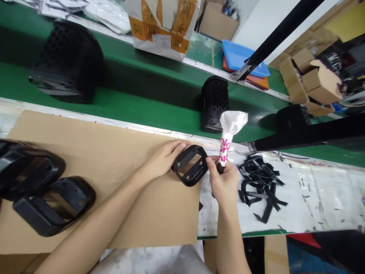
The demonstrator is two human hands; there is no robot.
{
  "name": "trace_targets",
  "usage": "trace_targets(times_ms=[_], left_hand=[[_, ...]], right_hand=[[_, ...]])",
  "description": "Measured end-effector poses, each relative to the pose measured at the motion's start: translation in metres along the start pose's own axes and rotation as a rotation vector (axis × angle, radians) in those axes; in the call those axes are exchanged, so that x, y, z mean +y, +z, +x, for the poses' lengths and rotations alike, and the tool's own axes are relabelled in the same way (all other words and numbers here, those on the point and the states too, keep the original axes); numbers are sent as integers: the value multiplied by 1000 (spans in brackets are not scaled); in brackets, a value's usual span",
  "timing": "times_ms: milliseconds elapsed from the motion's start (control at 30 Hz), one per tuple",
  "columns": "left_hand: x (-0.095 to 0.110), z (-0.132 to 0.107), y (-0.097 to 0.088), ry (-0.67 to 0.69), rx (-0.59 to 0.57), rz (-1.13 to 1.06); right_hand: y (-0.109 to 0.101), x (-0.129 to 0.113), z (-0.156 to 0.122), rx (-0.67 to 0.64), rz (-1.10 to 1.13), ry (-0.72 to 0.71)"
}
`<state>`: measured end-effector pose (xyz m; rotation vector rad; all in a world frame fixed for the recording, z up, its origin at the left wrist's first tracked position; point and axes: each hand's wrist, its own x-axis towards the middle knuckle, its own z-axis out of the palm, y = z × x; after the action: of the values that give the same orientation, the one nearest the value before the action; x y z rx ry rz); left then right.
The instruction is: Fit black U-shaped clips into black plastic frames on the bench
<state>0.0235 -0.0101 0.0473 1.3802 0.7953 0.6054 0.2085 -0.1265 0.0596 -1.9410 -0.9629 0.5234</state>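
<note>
Black frame point(189, 166) on the cardboard point(119, 213) edge, braced steadily by left hand point(161, 160), fingers spread over its rim. Right hand point(224, 182) wrapped round pink-lettered tube point(224, 150), dark tip just beside the frame. Black strips point(261, 186) on table point(327, 194), nearby.

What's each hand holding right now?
Left hand: closed, holding a black plastic frame.
Right hand: closed, holding a pink-lettered white tube.
</note>
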Motion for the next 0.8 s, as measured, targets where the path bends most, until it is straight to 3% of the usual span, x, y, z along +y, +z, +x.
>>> trace_targets(times_ms=[100,233,367,567,700,800], left_hand=[[1,-3,-5,83,12,27],[-4,-6,-5,85,-85,0],[-6,-6,1,98,-50,9],[-1,-2,0,-106,137,-75],[-6,-1,4,-144,167,-114],[-8,-3,10,-129,121,-52]], right_hand=[[0,-9,10,-19,-46,-22],[10,-10,17,-120,-50,0],[12,-3,13,-212,34,-13],[-30,3,-14,-278,238,176],[-64,7,-25,-368,20,135],[-76,8,-28,-420,-129,33]])
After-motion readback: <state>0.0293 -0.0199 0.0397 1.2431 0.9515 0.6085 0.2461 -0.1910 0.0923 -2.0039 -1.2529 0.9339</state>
